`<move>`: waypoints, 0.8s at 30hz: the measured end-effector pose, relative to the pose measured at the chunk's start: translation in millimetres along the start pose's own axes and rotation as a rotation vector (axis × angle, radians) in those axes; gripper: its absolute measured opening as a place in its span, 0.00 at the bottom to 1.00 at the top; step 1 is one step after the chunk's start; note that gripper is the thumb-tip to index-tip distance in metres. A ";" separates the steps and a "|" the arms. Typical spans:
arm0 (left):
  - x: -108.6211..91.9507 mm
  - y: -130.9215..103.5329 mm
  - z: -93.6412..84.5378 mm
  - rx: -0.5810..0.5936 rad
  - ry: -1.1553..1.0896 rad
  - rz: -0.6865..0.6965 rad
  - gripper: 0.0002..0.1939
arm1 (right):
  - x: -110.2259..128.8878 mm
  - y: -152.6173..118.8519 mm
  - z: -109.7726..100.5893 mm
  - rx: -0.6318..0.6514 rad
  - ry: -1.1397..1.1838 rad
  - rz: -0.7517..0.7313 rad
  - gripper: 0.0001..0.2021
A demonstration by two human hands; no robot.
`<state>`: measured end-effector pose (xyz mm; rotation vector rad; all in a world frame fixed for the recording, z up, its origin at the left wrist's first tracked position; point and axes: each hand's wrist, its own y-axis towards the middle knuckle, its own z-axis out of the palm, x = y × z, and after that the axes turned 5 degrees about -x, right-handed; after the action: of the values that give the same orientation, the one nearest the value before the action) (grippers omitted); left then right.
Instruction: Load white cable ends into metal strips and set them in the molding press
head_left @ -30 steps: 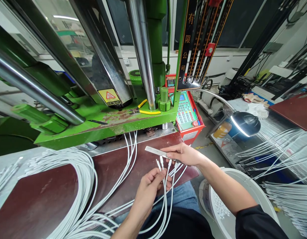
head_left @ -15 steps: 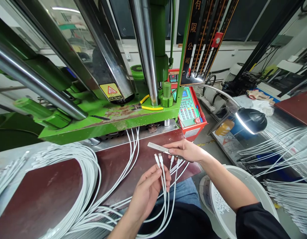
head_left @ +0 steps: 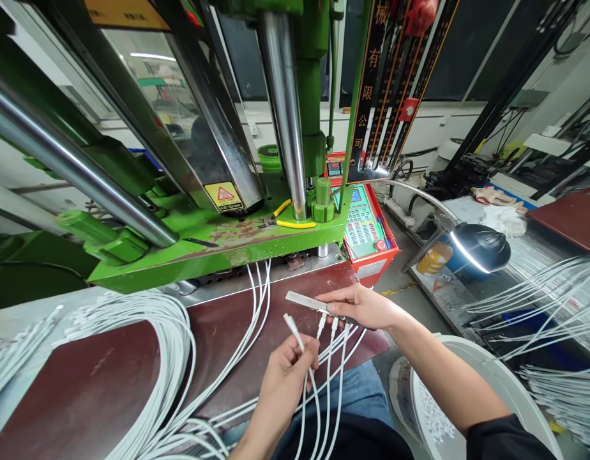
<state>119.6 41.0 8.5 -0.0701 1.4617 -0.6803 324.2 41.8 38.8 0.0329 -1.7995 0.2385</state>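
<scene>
My right hand [head_left: 361,305] holds a flat metal strip [head_left: 302,299] over the dark red worktop [head_left: 108,370]. Three white cable ends [head_left: 333,322] hang from the strip under my fingers. My left hand [head_left: 288,377] pinches one more white cable [head_left: 295,332] just below its connector tip, which points up and left, a little left of the strip. Its lead runs down past my lap together with the others.
A green press [head_left: 218,236] with steel columns stands behind the worktop. A thick loop of white cables [head_left: 165,332] lies to the left. A red keypad box [head_left: 366,223], a lamp [head_left: 477,246], a white bucket [head_left: 472,370] and more cables [head_left: 553,300] are to the right.
My left hand went from holding several cable ends fanned upward to pinching a single one, tilted left. The other ends now hang at the strip in my right hand.
</scene>
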 end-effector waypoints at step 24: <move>-21.1 -11.8 -18.6 -0.024 -0.111 -0.044 0.22 | -4.7 0.9 -8.1 -0.066 0.002 0.017 0.23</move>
<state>98.9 47.7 29.7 -0.1567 1.3645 -0.6843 333.0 43.6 35.9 -0.0297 -1.8051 0.1906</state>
